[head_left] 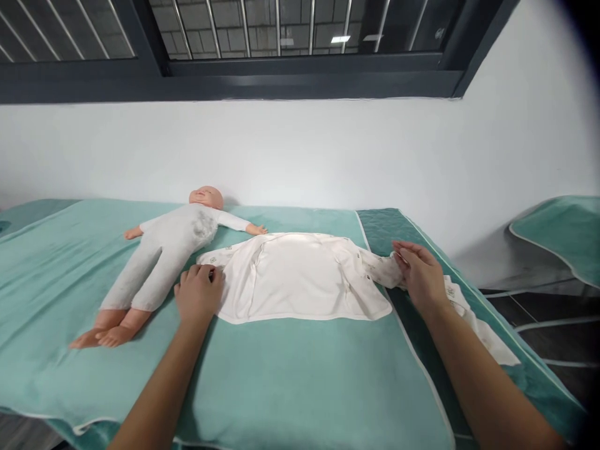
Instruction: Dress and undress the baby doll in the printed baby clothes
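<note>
A white baby shirt [300, 281] lies spread on a teal sheet [300, 375], a cloth-bodied baby doll [175, 228] between its 9 and 10 o'clock. At 3 o'clock, the right hand [424, 275] pinches one sleeve's end between nearly closed fingers; at 9, the left hand [199, 294] touches the other with curled fingers, grip unclear.

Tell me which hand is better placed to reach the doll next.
Probably the left hand: it is at the doll-side end of the white shirt, close beside the legs of the doll. The right hand is across the shirt at the opposite sleeve.
</note>
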A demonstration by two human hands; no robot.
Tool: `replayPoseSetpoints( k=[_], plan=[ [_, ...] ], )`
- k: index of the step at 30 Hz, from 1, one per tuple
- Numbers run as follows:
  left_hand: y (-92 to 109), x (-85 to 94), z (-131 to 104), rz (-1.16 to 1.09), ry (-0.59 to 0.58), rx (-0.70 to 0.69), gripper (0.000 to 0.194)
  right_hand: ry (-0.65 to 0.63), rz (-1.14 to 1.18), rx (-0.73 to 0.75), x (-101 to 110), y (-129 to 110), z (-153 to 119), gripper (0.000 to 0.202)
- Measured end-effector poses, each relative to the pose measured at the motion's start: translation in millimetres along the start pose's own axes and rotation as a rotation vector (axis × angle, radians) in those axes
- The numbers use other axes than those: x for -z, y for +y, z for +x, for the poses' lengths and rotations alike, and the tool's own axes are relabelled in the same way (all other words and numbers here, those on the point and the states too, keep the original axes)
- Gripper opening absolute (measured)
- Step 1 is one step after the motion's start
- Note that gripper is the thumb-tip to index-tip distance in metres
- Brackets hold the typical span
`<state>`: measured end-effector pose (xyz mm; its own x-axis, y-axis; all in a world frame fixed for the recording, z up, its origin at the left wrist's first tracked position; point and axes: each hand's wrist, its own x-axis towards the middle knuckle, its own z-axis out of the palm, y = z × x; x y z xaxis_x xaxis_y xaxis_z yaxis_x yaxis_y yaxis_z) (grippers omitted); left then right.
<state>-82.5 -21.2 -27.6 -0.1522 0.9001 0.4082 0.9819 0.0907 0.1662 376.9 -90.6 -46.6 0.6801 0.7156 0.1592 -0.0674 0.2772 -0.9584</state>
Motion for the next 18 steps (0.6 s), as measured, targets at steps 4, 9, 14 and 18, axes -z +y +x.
replayPoseSetpoints(
  k=[4,9,14,18],
  plan=[
    [-1,-1.1,1,0.02,-0.015,0.001,0.034,-0.005,-0.246,0.136,18,2,7,0.029],
    [-2,-2.1,3,0.032,-0.005,0.0,0.035,-0.163,-0.863,0.325,47,4,24,0.033],
    [-3,-3.3,4,0.033,-0.01,0.001,0.037,-0.264,-1.277,0.632,58,6,31,0.033],
    [-4,-4.4,5,0.026,0.002,0.001,0.036,-0.332,-1.322,0.802,39,2,11,0.032]
  ],
)
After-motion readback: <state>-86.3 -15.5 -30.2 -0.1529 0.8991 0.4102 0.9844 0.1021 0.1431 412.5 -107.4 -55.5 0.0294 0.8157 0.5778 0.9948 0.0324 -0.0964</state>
